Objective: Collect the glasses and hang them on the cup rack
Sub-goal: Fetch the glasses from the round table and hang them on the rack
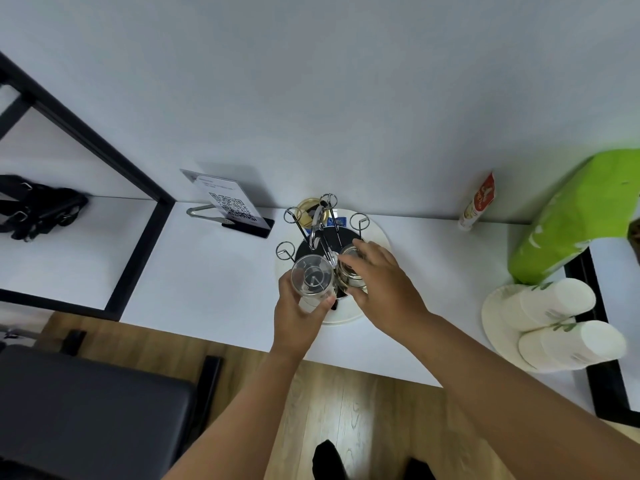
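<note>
A chrome cup rack point(323, 226) with looped wire arms stands on a black disc inside a white round tray point(375, 233) on the white table. My left hand point(298, 315) grips a clear glass point(312, 276), held upside down at the rack's near left side. My right hand point(381, 282) is closed around a second clear glass point(351, 271) at the rack's near right side, close beside the first. A third glass point(307, 210) with an amber tint sits behind the rack. Several wire arms at the back and left carry nothing.
A QR-code sign point(230, 202) stands to the left of the rack. At the right are a small upright packet point(478, 202), a green bag point(575, 216) and stacked paper cups point(554, 323) lying on a paper plate. A black-framed shelf point(145, 216) adjoins the table's left end; a dark chair point(86, 403) is below.
</note>
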